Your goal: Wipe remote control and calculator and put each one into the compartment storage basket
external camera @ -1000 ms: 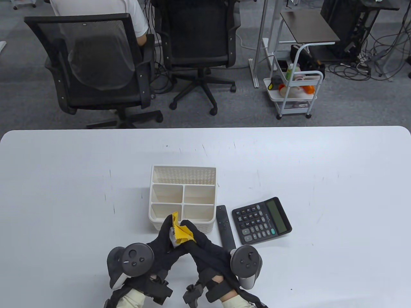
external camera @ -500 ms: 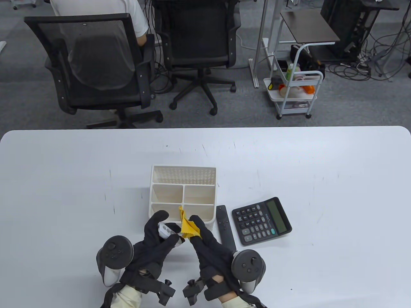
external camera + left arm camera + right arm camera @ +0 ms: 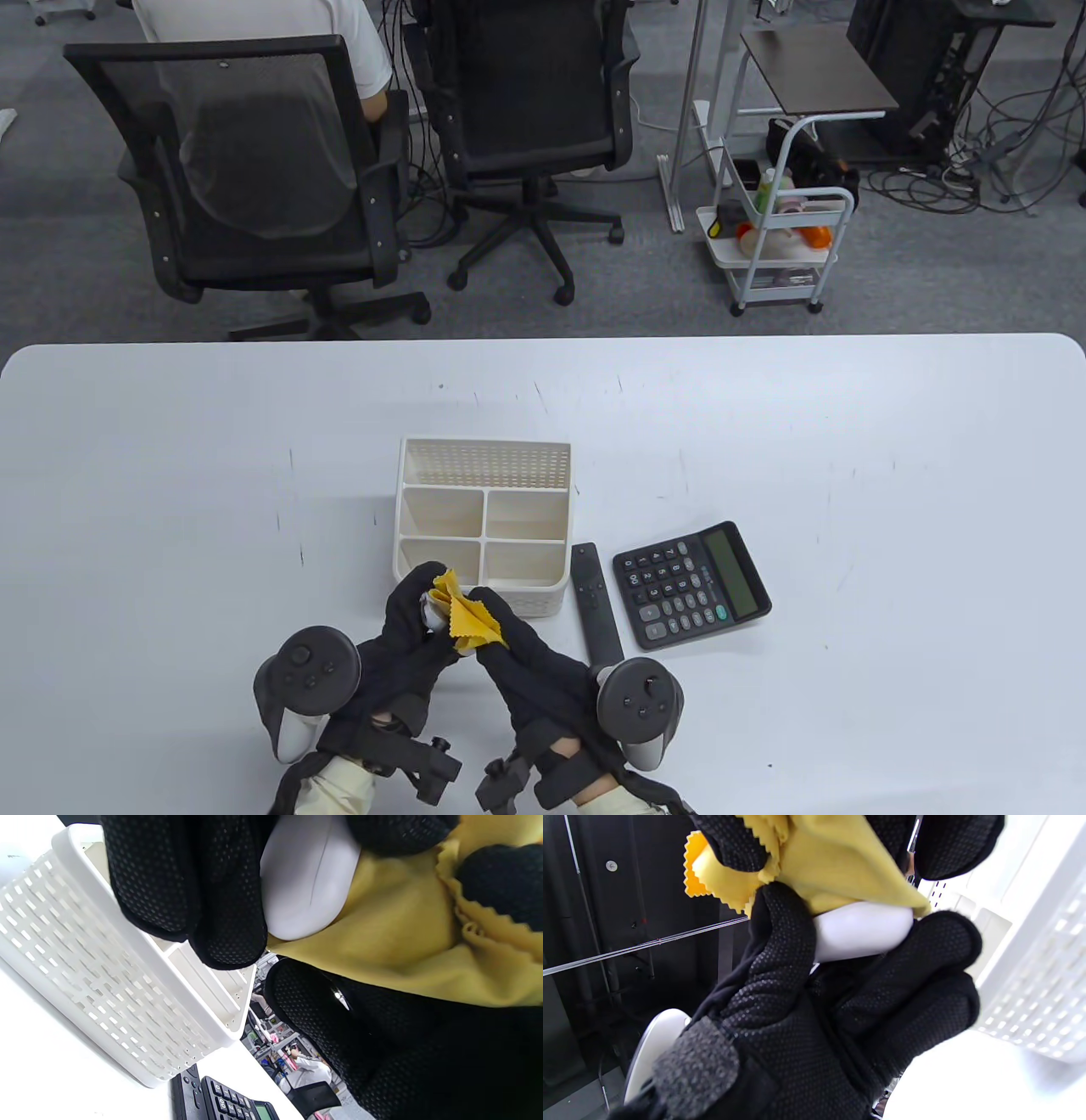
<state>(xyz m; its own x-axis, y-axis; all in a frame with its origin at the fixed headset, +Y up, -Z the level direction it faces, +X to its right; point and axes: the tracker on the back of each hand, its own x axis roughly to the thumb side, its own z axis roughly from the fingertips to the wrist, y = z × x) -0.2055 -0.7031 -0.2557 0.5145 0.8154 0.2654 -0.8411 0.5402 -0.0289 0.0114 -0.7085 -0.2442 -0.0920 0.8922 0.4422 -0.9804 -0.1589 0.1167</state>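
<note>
**Cloth back over the white remote**

Slid left since half a second ago, yellow cloth (image 3: 464,618) now draped over the white remote (image 3: 307,878), buttons hidden again. Gripped in left hand (image 3: 407,632), fingers curled round the casing, presumably to steady it for wiping just in front of the storage basket (image 3: 482,448). Pinched by right hand (image 3: 517,658), cloth pressed on. Waiting on the table: black remote (image 3: 596,604) beside calculator (image 3: 691,583).

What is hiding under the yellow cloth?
A white remote control, gripped by the left hand. The yellow cloth, pinched by the right hand, covers its button side.
</note>
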